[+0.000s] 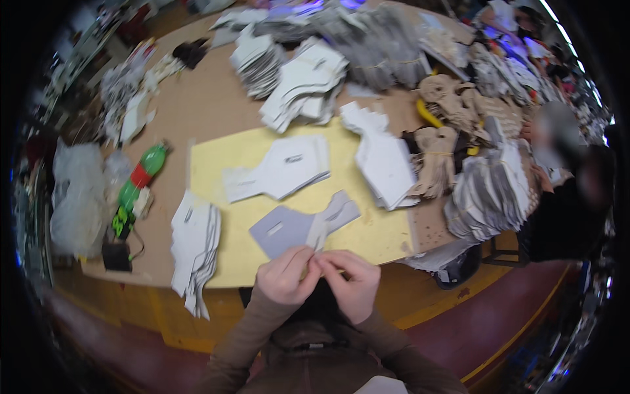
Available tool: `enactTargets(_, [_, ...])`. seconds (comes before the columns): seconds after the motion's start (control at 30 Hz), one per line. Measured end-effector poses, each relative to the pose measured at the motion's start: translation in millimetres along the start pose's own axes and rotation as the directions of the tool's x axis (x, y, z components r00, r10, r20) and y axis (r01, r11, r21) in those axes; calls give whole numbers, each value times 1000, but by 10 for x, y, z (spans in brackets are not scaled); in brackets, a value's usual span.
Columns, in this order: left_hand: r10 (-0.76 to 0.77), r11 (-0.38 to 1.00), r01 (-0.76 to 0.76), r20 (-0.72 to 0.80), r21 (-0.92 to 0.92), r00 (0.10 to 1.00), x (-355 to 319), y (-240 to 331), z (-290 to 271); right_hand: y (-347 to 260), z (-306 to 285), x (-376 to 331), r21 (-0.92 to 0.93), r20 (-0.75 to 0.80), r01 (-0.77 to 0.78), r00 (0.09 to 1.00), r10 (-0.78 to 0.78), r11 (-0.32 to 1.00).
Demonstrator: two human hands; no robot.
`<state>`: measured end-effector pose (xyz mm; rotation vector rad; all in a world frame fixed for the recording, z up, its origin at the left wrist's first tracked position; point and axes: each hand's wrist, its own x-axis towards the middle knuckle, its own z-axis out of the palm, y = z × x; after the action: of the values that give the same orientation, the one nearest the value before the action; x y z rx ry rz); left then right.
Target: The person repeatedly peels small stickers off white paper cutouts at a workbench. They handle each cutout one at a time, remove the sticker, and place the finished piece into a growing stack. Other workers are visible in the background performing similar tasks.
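Observation:
Close together at the table's near edge, my left hand [284,274] and my right hand [351,281] are both closed, thumbs and fingertips pinched. Between them is the lower end of a pale grey cut piece [319,234], its tip hidden by the fingers. This narrow piece lies across a larger bluish-grey cut piece [281,226] with a small white label. Beyond it, a stack of white shaped pieces [295,164] rests on the yellow sheet [216,154]. Another white stack [195,243] lies to my left, partly over the near edge.
At the right are white pieces [384,164], beige bundles [436,157] and a tied grey-white bundle [485,190]. More stacks [305,82] lie at the back. A green bottle [152,160] and a plastic bag [77,197] are left. A person in black [564,223] is at the right.

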<state>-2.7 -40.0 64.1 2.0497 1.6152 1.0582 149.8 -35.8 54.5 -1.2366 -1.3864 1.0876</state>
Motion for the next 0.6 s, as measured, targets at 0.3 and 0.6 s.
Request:
enactTargets(0.3, [-37,978,29,-35,-205,999,-21,-45,10,103,-51,28,392,86,-261,965,247,882])
enactTargets(0.6, [-44,984,34,-55,-176,998,-8,-57,38,40,-26,0,169,57,-129,991,121,977])
